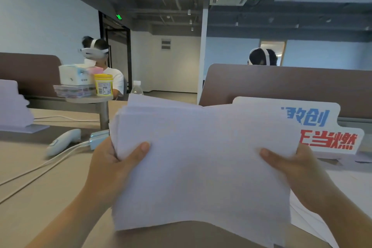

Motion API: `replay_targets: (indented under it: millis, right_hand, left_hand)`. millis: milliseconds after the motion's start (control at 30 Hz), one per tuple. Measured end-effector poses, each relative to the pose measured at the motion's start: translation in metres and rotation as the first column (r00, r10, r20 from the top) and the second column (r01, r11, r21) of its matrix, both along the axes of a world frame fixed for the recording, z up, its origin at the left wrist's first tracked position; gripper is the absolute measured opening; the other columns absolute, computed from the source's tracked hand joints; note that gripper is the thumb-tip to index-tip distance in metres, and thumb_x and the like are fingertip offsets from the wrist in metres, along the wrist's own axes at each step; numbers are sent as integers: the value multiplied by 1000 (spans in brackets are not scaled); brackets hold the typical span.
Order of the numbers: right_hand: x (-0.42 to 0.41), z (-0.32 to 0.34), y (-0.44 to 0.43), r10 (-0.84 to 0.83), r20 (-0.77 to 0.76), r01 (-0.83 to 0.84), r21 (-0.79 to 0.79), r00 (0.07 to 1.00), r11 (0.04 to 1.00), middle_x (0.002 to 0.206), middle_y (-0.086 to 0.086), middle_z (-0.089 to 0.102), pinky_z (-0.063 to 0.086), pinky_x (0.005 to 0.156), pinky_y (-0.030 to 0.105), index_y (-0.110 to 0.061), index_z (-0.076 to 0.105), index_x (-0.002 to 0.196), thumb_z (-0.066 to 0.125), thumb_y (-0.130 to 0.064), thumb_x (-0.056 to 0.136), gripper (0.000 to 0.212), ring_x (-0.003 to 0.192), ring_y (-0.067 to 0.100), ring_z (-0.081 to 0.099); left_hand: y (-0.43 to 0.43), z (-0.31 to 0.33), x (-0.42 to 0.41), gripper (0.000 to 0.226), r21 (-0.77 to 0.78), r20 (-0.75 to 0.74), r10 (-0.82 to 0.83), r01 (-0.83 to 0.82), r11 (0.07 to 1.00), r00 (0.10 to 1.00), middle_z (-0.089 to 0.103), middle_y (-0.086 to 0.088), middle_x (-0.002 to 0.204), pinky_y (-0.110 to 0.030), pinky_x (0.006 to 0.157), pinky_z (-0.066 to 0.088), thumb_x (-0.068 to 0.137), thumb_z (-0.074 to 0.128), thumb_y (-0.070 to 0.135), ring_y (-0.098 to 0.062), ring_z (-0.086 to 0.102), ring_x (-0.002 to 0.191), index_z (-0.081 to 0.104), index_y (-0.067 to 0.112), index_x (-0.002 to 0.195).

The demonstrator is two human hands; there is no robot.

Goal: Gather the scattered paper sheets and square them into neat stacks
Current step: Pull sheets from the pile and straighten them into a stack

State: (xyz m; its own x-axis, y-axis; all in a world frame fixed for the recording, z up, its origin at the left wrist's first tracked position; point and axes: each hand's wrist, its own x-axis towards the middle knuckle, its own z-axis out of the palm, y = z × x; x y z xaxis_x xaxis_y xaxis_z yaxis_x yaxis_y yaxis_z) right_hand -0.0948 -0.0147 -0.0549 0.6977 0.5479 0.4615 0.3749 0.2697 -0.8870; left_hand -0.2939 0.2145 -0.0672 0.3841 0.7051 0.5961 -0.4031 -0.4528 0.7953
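A thick stack of white paper sheets (201, 163) is held up above the beige desk (40, 187), tilted toward me. My left hand (112, 167) grips its left edge, thumb on top. My right hand (298, 171) grips the right edge the same way. The top edges of the sheets are uneven, with several sticking out at the upper left. More white sheets (314, 221) lie on the desk at the lower right, partly hidden by my right forearm.
A white sign with blue and red characters (326, 127) stands behind the stack. At left lie a white controller (62, 142) and cables (40, 169), with a small round shelf (88, 98) carrying a tissue box and yellow jar. Brown dividers and two persons sit beyond.
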Motion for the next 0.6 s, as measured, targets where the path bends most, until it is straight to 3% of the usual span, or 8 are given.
replay_targets:
  millis: [67,133,167,233,333,433,533,600]
  right_hand:
    - [-5,4,1,-64,67,65,-13,996,998,81,-20,73,58,65,28,-30,63,94,74,-31,69,28,77,4,70]
    - [-8,7,0,-42,120,46,-33,992,998,88,-17,73,59,63,27,-29,64,98,81,-61,45,64,78,4,71]
    - [-5,7,-2,-23,98,24,-8,995,1000,93,-11,74,59,61,27,-27,65,102,83,-65,35,79,80,8,72]
    - [-1,8,-4,94,-1,-93,99,996,991,102,0,74,58,63,29,-25,68,106,85,-52,48,67,87,18,73]
    - [1,6,-4,164,-109,-147,145,981,978,112,8,71,58,69,34,-24,66,111,63,-25,75,36,96,25,70]
    - [-7,9,-1,111,-68,-102,119,992,988,107,5,72,58,67,34,-29,72,102,83,-39,57,47,95,25,71]
    - [-18,20,-5,25,0,-25,177,1000,984,95,-1,76,58,60,29,-32,76,90,83,-46,49,44,86,22,73]
    - [-26,27,-6,-40,72,25,194,997,981,89,-3,77,59,60,30,-33,77,85,83,-64,34,60,78,18,74]
  left_hand:
    - [-3,0,0,10,57,-13,75,-74,996,997,71,25,70,-11,48,49,66,78,35,6,66,61,70,41,68]
    - [3,5,-2,23,8,-5,12,-12,1000,1000,73,20,72,-14,47,50,55,86,49,2,68,61,72,41,72]
    - [9,8,-3,37,-59,23,-91,92,994,996,74,15,75,-17,49,52,44,85,54,-2,69,63,73,38,76]
    - [25,13,-2,63,-164,81,-289,299,940,954,76,7,84,-23,56,57,34,86,60,-9,71,71,74,28,87]
    - [30,15,2,79,-252,66,-439,441,861,896,76,0,94,-25,61,58,32,87,61,-13,73,80,73,17,96]
    - [19,14,4,68,-198,40,-344,344,918,938,77,2,90,-21,58,56,27,88,59,-11,73,76,78,25,84]
    - [8,21,3,21,-145,125,-175,193,970,977,77,12,83,-14,55,53,55,79,45,-2,71,69,78,35,73]
    - [1,26,4,6,-57,115,-80,87,995,990,74,20,74,-11,52,51,69,73,33,5,68,64,75,39,70]
